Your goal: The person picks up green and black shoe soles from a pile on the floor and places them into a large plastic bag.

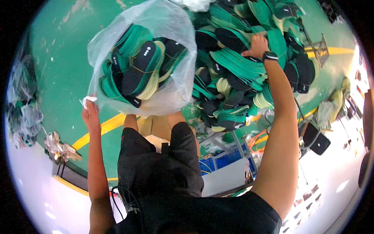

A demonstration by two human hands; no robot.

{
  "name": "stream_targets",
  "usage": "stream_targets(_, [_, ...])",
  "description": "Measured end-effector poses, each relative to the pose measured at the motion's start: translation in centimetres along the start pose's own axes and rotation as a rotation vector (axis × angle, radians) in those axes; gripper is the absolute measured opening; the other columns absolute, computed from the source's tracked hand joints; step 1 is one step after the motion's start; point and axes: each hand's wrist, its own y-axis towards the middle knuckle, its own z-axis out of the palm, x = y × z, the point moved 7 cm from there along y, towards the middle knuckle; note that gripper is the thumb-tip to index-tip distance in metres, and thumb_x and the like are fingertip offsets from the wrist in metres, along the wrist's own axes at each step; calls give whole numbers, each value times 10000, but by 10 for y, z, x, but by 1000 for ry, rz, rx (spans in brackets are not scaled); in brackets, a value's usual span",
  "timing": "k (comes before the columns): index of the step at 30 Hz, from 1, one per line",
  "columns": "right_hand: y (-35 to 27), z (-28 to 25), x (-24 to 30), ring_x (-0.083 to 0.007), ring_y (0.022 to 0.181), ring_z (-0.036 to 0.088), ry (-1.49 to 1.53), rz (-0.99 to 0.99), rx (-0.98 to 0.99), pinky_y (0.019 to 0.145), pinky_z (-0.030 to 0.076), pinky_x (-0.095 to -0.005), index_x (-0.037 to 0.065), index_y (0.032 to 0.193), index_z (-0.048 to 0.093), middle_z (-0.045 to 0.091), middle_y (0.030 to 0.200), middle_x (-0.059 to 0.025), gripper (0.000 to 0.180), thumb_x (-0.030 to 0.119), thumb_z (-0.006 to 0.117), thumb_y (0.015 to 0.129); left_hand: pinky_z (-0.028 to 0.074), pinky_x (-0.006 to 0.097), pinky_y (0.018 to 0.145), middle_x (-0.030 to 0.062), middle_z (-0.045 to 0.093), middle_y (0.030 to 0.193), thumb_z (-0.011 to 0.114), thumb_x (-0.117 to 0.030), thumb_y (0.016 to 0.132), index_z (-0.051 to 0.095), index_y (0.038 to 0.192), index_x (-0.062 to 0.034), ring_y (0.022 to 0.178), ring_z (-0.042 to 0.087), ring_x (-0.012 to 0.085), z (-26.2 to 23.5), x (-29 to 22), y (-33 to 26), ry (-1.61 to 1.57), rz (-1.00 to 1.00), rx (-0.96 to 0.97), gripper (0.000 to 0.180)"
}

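Note:
A large clear plastic bag stands open in front of me. Inside it are several banded stacks of insoles, black on top with green and pale layers. My left hand is closed on the bag's near-left rim, where the plastic bunches up. Off to the right, my right hand reaches onto a big heap of similar insoles. Its fingers are curled over a bundle of green and black insoles, and part of the grip is hidden. A dark watch is on that wrist.
A cardboard box lies between my legs. Metal legs and a blue crate stand below the heap. More plastic bags are piled at far left. A metal frame borders the heap's right side. Yellow lines cross the green floor.

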Motion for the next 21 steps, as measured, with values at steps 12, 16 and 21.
stream_targets(12, [-10,-3,14,-331,1055,522,-24,-157,-84,925,389,-447,9,1084,503,553,1069,-173,875,643,732,527,211,189,481,-98,347,647,474,-321,952,614,1120,-64,563,301,10,-8,-21,14,8,-8,101,338])
stream_targets(16, [-21,1,43,-353,1079,520,11,-57,67,920,395,-471,-9,1201,433,512,1194,-188,986,649,732,529,209,176,474,-104,351,646,459,-294,963,597,1132,-43,556,303,-4,-11,-19,20,-31,-18,102,333])
stream_targets(21, [-47,-10,30,-389,978,581,245,123,-13,885,439,-437,-31,1093,491,609,1024,-225,870,601,748,553,221,173,481,-108,382,662,474,-255,960,601,1127,-41,565,319,-6,-18,-19,34,-25,71,149,300])
